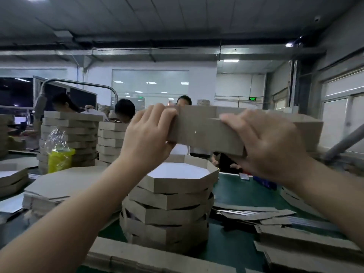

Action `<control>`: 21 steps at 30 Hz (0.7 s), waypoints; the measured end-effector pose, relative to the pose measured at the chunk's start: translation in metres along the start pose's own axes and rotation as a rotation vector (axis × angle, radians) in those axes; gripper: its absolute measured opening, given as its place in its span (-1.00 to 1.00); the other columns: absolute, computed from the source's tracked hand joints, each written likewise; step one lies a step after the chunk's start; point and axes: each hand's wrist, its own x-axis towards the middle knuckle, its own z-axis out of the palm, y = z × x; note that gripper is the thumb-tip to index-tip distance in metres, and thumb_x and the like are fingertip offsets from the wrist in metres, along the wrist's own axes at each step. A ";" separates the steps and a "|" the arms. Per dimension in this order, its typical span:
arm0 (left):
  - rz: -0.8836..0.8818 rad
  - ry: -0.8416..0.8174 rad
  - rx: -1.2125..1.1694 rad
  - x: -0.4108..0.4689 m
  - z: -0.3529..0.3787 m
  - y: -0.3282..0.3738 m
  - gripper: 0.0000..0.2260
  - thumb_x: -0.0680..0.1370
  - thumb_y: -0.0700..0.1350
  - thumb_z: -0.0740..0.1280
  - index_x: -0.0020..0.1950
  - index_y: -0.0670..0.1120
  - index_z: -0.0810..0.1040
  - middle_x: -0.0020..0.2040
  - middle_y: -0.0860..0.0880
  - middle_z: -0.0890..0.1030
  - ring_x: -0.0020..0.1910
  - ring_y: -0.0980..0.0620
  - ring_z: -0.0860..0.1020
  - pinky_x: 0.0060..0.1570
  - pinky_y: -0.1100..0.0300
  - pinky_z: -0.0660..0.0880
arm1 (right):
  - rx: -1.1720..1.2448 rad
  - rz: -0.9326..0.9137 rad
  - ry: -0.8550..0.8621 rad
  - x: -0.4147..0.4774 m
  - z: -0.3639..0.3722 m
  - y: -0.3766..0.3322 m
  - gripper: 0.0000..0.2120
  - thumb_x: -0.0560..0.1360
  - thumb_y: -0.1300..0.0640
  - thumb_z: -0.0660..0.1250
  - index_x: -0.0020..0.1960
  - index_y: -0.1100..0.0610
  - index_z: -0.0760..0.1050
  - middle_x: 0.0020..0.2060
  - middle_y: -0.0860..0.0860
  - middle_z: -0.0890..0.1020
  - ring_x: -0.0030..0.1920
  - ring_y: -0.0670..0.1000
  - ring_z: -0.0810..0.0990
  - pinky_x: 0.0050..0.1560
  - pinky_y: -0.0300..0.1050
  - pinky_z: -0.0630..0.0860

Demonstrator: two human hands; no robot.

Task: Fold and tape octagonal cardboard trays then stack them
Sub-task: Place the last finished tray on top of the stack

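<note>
The tray (199,133) is held up in the air above the stack (169,209) at the middle of the green desk (236,194). The left hand (149,134) curls its fingers over the tray's top left corner (thumb beneath). The right hand (269,142) grips the side wall, fingers across its outer face.

Only two arms and two hands of the person show. The left hand (147,134) and the right hand (269,146) are bare. The left forearm (78,203) is bare too, long and smooth, right to the picture's edge. The right forearm (325,194) is just as bare. The left fingers (157,113) are slim with round tips. Small bumps mark the knuckles (143,121). The right hand looks a bit blurry, so its small details cannot be told.
</note>
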 end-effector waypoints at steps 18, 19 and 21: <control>-0.245 -0.373 0.172 -0.091 0.151 -0.092 -0.59 0.21 -0.36 0.52 -0.09 -0.20 0.39 -0.12 -0.15 0.48 -0.20 -0.14 0.51 -0.60 0.13 0.39 | 0.242 0.054 -0.127 -0.020 0.231 -0.080 -0.44 0.32 0.29 0.43 0.31 0.25 0.42 -0.10 0.11 0.62 -0.17 0.13 0.59 -0.20 -0.06 0.49; -0.277 -0.474 0.174 -0.096 0.157 -0.095 -0.61 0.28 -0.33 0.49 -0.02 -0.20 0.39 -0.04 -0.13 0.47 -0.09 -0.13 0.51 -0.52 0.07 0.45 | 0.319 0.086 -0.233 -0.019 0.235 -0.084 -0.39 0.28 0.26 0.47 0.32 0.25 0.44 -0.03 0.12 0.61 -0.10 0.14 0.60 -0.14 -0.06 0.51; -0.319 -0.669 0.162 -0.108 0.167 -0.102 -0.62 0.40 -0.21 0.42 0.13 -0.12 0.34 0.10 -0.04 0.40 0.13 -0.06 0.43 -0.34 0.08 0.43 | 0.535 0.143 -0.462 -0.020 0.242 -0.089 -0.30 0.32 0.21 0.47 0.42 0.22 0.35 0.17 0.13 0.53 0.15 0.16 0.51 0.11 0.00 0.46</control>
